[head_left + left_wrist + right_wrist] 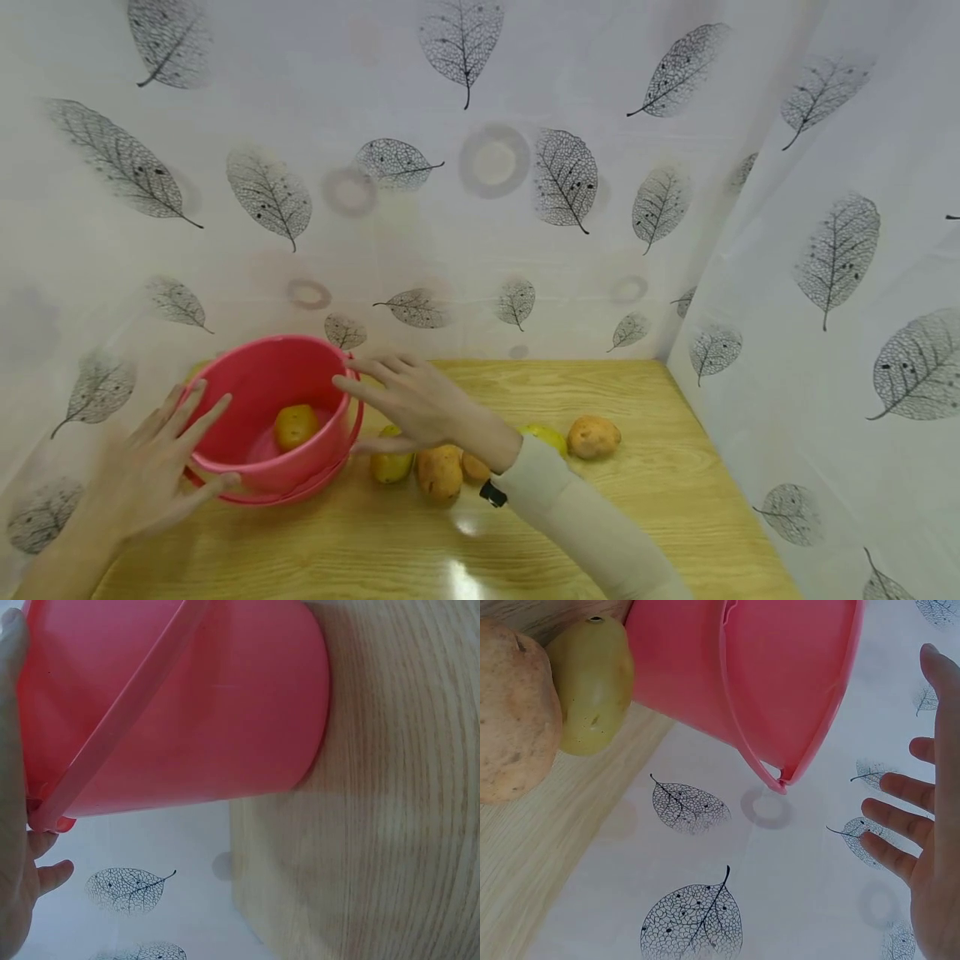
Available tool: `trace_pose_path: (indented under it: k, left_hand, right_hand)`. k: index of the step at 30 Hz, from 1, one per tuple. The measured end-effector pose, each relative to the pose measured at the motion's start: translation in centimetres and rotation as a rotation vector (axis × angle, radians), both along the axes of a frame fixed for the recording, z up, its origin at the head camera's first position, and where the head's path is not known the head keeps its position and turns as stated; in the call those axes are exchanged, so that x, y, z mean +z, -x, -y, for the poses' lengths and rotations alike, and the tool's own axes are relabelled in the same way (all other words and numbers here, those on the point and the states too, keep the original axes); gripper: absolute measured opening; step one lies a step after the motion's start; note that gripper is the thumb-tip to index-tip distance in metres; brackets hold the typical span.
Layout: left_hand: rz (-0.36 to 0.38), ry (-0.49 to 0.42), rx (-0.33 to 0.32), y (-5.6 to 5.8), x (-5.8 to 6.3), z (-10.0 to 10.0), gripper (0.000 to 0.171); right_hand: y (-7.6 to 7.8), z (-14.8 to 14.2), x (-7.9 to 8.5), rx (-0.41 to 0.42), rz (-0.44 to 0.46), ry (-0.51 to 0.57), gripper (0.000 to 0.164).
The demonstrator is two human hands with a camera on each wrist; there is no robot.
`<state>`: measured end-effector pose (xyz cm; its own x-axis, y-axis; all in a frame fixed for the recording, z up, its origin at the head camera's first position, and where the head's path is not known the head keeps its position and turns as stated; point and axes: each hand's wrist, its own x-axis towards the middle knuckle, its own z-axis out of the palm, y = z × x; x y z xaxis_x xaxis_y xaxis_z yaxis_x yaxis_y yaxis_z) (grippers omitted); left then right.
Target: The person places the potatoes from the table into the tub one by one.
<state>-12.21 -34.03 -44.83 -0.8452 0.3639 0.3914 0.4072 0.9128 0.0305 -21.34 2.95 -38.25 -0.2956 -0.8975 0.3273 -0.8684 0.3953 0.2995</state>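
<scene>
A pink bucket (296,477) stands on the table's left side, its handle (124,712) hanging down against the outer wall. Inside it lies a yellowish potato (295,427). My left hand (153,462) is at the bucket's left rim with fingers spread, partly over the edge. On the opposite side, my right hand (412,400) reaches toward the right rim, fingers extended and apart. In the right wrist view that hand (934,817) shows a gap between it and the bucket (787,667). Nothing is held in either palm. Below the right hand sits a yellow-green mango (390,467), close beside the bucket.
Right of the mango is a potato (440,475), with another potato (474,468) partly behind my right forearm. Farther right lie a yellow-green fruit (546,435), partly hidden, and a potato (594,437). Leaf-patterned curtains (487,242) border the wooden table (660,517) behind and at right.
</scene>
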Motion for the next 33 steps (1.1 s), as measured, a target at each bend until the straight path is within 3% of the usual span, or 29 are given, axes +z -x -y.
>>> trace_pose_path:
  k: [6,28,33]
  left_hand:
    - [0.029,0.009,0.016,0.0,0.3,0.0,0.109]
    - [-0.004,0.01,0.016,-0.1,0.1,-0.1,0.108]
    - [0.002,0.008,0.019,-0.1,0.2,-0.1,0.109]
  right_hand:
    - [-0.7,-2.2,-0.3,-0.012,0.021,0.037,0.091]
    - [-2.5,-11.0,-3.8,-0.099,0.004,0.06,0.092]
    - [-2.7,-13.4,-4.9,-0.117,0.078,0.095,0.088]
